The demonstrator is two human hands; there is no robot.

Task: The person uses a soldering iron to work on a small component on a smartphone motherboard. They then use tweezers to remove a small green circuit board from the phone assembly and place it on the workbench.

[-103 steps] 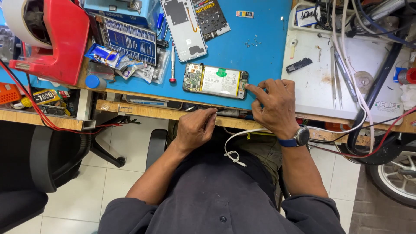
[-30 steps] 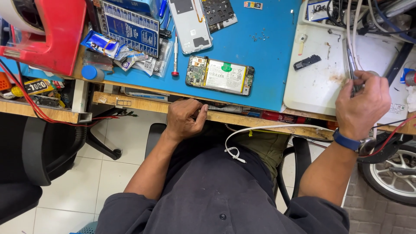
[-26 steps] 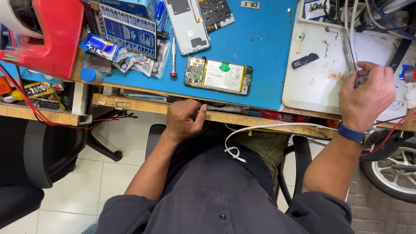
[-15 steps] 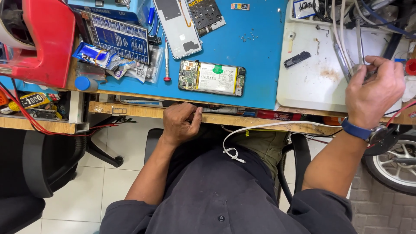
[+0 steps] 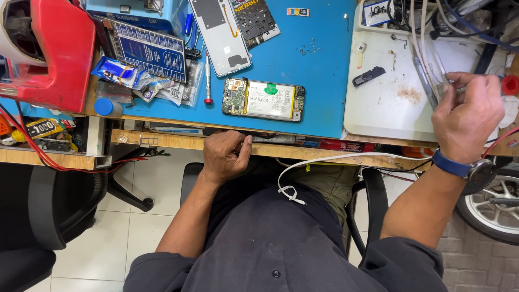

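An opened phone (image 5: pixel 263 100) with its battery and circuit board exposed lies on the blue mat (image 5: pixel 324 81). My left hand (image 5: pixel 224 154) rests just below it on the wooden ledge at the desk's front, fingers curled, holding nothing that I can see. My right hand (image 5: pixel 467 116) hovers over the right side of the white mat (image 5: pixel 389 116), its fingertips pinched on a thin metal tool (image 5: pixel 450 88) that looks like tweezers. It wears a blue-strapped watch (image 5: pixel 459 167).
A grey back cover (image 5: pixel 219 35), a red-tipped screwdriver (image 5: pixel 207 81) and tiny screws (image 5: pixel 311 50) lie on the blue mat. A small black part (image 5: pixel 366 77) sits on the white mat. A red machine (image 5: pixel 54 54) stands at left. A white cable (image 5: pixel 303 173) hangs over my lap.
My right hand left the phone's right edge, moved right over the white mat and took up the thin metal tool. My left hand stayed on the ledge.
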